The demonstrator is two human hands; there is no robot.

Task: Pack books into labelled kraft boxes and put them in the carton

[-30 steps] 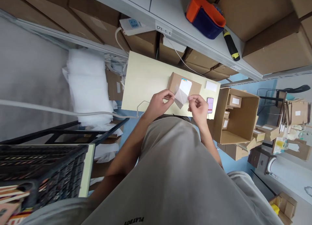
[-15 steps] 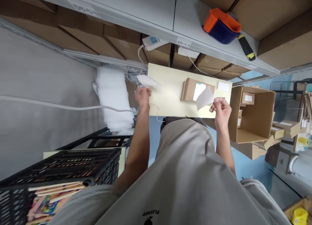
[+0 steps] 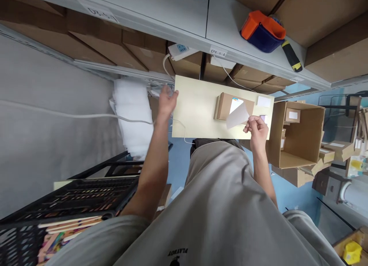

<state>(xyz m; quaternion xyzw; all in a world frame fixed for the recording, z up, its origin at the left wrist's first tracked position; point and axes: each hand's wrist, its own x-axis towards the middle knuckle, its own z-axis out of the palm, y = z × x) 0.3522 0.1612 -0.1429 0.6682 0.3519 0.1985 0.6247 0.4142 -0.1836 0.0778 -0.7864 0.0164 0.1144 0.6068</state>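
A thin whitish sheet [image 3: 237, 117] is pinched between the fingers of my right hand [image 3: 257, 128]. Its upper part overlaps a closed brown carton [image 3: 224, 106] that bears a white label with a blue mark. Beneath them is a pale yellow board [image 3: 195, 104]. At the board's left edge my left hand [image 3: 167, 101] has its thumb and fingers apart and holds nothing. A white paper [image 3: 263, 101] lies at the board's right end, with a small dark-and-white item [image 3: 263, 119] below it.
An open carton [image 3: 304, 135] stands right of the board. White wrapping [image 3: 133, 116] hangs at the left, crossed by a cable. A black crate [image 3: 112, 197] is lower left. The shelf above holds an orange-and-blue tape dispenser [image 3: 263, 32] and a yellow-black cutter [image 3: 291, 57].
My left hand has let go of a white sheet, moved up slightly and spread its fingers. The sheet in my right hand has shifted a little left and tilted over the carton.
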